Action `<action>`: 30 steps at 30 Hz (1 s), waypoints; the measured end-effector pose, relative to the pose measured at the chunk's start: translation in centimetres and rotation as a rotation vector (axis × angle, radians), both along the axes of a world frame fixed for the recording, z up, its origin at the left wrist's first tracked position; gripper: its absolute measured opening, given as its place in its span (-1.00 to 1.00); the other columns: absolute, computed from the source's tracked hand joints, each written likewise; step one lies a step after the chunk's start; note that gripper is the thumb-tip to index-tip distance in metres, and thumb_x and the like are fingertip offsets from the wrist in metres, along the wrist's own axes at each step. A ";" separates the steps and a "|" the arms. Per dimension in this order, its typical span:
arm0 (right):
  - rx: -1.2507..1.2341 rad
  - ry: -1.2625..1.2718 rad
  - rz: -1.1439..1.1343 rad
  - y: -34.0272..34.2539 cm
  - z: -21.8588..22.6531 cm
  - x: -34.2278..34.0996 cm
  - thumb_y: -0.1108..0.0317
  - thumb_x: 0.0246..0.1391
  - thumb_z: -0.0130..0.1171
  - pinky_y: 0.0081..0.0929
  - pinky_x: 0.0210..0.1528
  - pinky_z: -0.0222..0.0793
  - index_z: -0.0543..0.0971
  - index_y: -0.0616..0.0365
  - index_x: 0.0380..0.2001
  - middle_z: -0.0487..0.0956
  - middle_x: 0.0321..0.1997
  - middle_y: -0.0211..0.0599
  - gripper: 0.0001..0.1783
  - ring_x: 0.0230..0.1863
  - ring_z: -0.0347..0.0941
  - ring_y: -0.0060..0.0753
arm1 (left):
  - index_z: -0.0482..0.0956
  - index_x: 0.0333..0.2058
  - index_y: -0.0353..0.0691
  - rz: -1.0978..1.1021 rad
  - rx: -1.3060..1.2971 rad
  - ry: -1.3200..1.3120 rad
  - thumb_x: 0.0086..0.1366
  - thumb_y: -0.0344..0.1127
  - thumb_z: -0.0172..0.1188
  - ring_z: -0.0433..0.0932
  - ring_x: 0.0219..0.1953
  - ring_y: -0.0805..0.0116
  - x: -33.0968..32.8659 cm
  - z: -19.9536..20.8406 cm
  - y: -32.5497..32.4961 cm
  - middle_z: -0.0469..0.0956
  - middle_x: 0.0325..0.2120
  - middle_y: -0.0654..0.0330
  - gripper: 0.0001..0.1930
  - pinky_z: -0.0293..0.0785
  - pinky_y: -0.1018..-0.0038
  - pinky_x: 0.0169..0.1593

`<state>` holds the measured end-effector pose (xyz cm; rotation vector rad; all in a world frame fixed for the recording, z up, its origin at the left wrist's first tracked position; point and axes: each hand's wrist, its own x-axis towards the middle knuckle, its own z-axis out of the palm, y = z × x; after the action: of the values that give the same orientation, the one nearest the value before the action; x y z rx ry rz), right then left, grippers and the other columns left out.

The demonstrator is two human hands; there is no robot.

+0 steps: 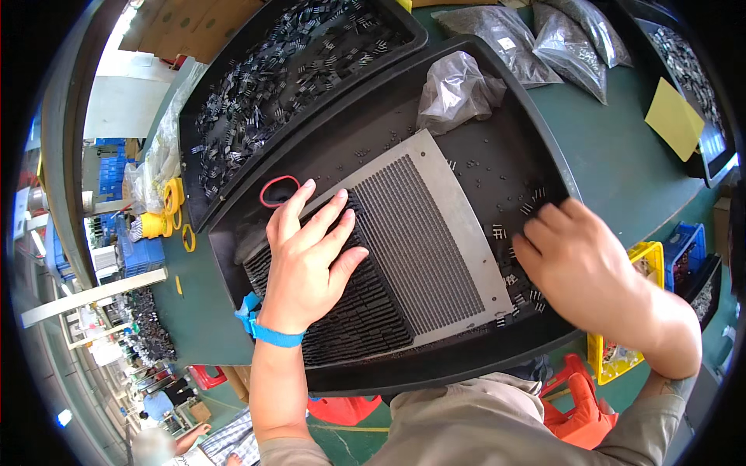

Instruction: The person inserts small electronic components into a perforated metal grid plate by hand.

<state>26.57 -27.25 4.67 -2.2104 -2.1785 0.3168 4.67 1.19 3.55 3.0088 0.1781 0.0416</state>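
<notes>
A grey metal plate (427, 241) with rows of small slots lies tilted in a large black tray (536, 116). Its left part is covered by rows of small black parts (361, 318). Over the upper edge of these rows rests my left hand (311, 252), fingers spread, holding nothing that shows. A blue strap (278, 337) circles that wrist. Right of the plate, my right hand (571, 260) is low over loose small black pieces with metal pins (536, 299). Its fingers curl down and are slightly blurred; whatever is between the fingertips is hidden.
A crumpled clear bag (458, 92) and a red band (266, 186) lie in the tray. Behind it, another black tray (295, 70) holds many loose pieces. Filled plastic bags (505, 43) sit at the back. At right are a yellow crate (594, 357) and a blue bin (684, 248).
</notes>
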 end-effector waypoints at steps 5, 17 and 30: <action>0.014 -0.166 0.032 -1.8 -1.6 -1.6 0.30 -0.06 0.23 -0.39 0.07 0.33 0.66 0.14 -0.40 0.54 -0.34 -0.37 -0.83 -0.12 0.47 -0.29 | 0.74 0.05 -0.29 0.026 0.048 0.028 0.23 -0.11 0.48 0.29 0.43 -0.18 0.1 0.4 -0.5 0.53 0.30 0.04 -0.51 0.16 -0.07 0.42; 0.136 0.078 0.006 -1.9 -3.1 -1.4 0.32 -0.11 0.24 -0.31 0.08 0.32 0.64 0.13 -0.44 0.49 -0.43 -0.37 -0.85 -0.21 0.45 -0.28 | 0.73 0.08 -0.31 0.042 0.034 0.083 0.32 -0.10 0.40 0.29 0.45 -0.19 0.5 0.5 -1.1 0.57 0.29 0.10 -0.53 0.12 -0.03 0.47; 0.067 0.918 -0.393 -0.3 1.0 0.4 0.52 0.14 0.38 -0.05 -0.15 0.54 0.63 0.26 -0.15 0.66 -0.22 -0.10 -0.79 -0.22 0.62 0.09 | 0.75 -0.03 -0.35 0.047 0.003 -0.065 0.23 -0.17 0.48 0.34 0.41 -0.15 0.0 -0.2 -0.7 0.62 0.21 0.13 -0.57 0.21 -0.05 0.41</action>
<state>26.97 -27.59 5.65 -1.8272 -1.2316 0.9709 4.65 0.50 3.33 3.0007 0.2422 0.1446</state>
